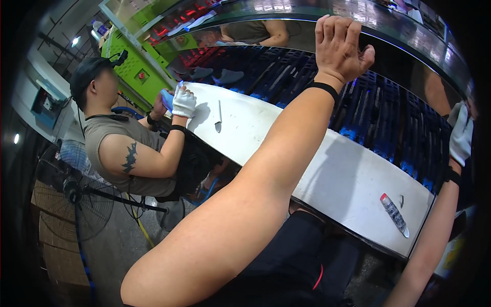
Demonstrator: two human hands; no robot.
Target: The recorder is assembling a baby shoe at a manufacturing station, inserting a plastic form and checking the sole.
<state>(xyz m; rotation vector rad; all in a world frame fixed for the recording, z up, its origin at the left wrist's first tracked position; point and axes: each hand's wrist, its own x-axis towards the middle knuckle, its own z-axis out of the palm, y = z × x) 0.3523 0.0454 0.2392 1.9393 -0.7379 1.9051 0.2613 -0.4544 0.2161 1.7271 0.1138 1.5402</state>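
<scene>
My bare left hand (341,48), wearing a black wristband, reaches far forward. Its fingers are curled at the edge of a long glossy panel (388,38) above the conveyor. At the far right rim, my right hand (462,135) in a white glove is closed at the same panel's edge; its fingertips are partly hidden. Between my arms lies a white tabletop (337,169). On it, near my right forearm, rest a tool with a wrapped, mottled handle and red end (394,216) and a small metal piece (401,200).
A slatted dark conveyor (381,110) runs behind the tabletop, with grey shoe-shaped pieces (228,77) on it. A slim metal tool (219,117) lies farther left. On the left, a co-worker (130,138) holds a blue item (167,100). A floor fan (74,189) stands behind them.
</scene>
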